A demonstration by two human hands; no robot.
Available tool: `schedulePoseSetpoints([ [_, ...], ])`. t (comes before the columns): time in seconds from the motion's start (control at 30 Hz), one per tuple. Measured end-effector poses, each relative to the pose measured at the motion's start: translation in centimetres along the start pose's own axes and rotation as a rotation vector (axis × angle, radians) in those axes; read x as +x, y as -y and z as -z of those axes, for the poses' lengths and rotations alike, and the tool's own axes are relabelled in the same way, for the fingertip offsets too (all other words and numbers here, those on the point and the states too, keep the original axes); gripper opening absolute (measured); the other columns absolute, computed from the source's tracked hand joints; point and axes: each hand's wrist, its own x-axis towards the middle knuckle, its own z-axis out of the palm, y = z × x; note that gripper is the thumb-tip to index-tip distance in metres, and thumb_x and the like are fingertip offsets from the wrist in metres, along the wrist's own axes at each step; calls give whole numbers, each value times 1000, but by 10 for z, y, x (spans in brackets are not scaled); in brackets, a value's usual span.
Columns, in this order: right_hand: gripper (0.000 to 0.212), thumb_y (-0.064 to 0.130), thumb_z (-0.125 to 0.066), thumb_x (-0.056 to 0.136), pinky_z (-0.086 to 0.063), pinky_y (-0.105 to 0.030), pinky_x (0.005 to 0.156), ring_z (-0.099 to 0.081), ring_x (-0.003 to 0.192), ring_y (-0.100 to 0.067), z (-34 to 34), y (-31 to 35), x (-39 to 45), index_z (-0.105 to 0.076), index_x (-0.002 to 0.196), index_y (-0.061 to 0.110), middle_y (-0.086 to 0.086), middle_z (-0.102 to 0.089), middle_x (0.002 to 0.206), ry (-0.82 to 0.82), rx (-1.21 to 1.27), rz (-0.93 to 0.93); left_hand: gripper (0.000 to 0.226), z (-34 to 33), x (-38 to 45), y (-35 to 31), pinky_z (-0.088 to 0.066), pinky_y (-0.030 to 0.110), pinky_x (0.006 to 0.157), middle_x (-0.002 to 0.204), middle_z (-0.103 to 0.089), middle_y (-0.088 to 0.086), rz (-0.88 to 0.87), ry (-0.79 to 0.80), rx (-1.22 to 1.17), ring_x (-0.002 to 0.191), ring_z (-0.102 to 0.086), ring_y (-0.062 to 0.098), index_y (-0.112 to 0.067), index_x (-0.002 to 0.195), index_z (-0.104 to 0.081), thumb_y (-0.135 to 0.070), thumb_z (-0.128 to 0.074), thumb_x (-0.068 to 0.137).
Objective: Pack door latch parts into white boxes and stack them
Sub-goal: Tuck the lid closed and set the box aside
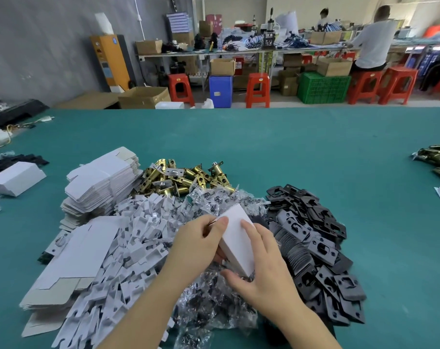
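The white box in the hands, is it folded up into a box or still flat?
Folded up. The white box shows two faces meeting at an edge, held by the left hand and right hand.

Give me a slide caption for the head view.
Both hands, left hand and right hand, hold a small white cardboard box above piled brass latch bolts and black metal strike plates.

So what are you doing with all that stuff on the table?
A person is holding a small white box in both hands over the piles. The left hand grips its far end and the right hand holds its near side. Around it on the green table lie brass door latches, black strike plates, little clear bags of screws, white card inserts and stacks of flat unfolded boxes. One finished box sits off to the left.
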Motion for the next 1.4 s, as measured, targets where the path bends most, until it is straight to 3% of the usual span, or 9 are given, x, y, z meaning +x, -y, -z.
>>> schedulePoseSetpoints([
  [0.13,86,66,-55,84,-51,-29,88,-45,112,-6,6,2,25,-16,156,40,14,-30,143,-61,-54,-119,27,1,20,1,-63,36,61,77,-71,-7,-21,-5,27,65,-69,7,-43,105,-64,-57,-41,102],
  [0.2,83,60,-63,87,-45,-29,83,-45,108,-10,14,-5,56,-23,156,37,10,-34,138,-129,-62,-192,41,1,31,8,-59,28,60,80,-68,-8,-114,-92,290,66,-63,2,-38,126,-59,-58,-34,102],
  [0.3,80,50,-71,88,-41,-33,78,-47,101,-20,26,-25,120,-31,154,32,0,-41,129,-152,-99,-333,56,-6,41,26,-51,26,82,120,-63,-8,-199,-146,705,100,-54,4,-25,145,-50,-50,-29,99],
  [0.4,81,43,-74,87,-44,-36,79,-53,100,-31,26,-51,179,-33,155,25,-13,-47,132,-100,-143,-465,55,-13,49,42,-47,30,99,124,-56,-10,-222,-67,760,109,-48,8,-26,146,-47,-45,-30,97],
  [0.6,84,50,-77,86,-50,-41,88,-56,114,-38,-3,-94,248,-37,152,17,-18,-47,132,-51,-285,-626,46,-6,65,59,-46,27,94,109,-44,-17,-263,-30,671,99,-44,4,-33,147,-45,-38,-45,101],
  [0.9,77,43,-59,100,-32,-46,117,-31,148,-40,-8,-125,277,-22,164,20,-16,-8,169,326,-219,-535,43,-8,66,64,-36,22,96,113,-38,-20,-265,-24,666,100,-37,3,-35,144,-47,-38,-43,101],
  [1.13,82,51,-57,102,-28,-49,121,-26,153,-39,-18,-114,273,-18,164,14,-15,4,172,212,-250,-475,40,-10,66,68,-42,27,95,112,-44,-17,-293,-51,690,98,-41,6,-33,138,-51,-38,-43,99],
  [1.27,68,43,-58,103,-27,-50,123,-22,155,-39,-6,-86,262,-33,159,15,-18,-5,171,114,-257,-413,38,-9,65,64,-41,27,93,109,-46,-14,-308,-60,719,96,-41,7,-30,136,-54,-34,-44,100],
  [1.4,49,35,-56,104,-33,-42,118,-39,147,-27,10,-30,230,-51,148,13,-11,-41,160,107,-242,-200,35,-8,65,51,-40,28,90,107,-49,-12,-283,-40,742,93,-38,8,-29,135,-57,-30,-46,102],
])
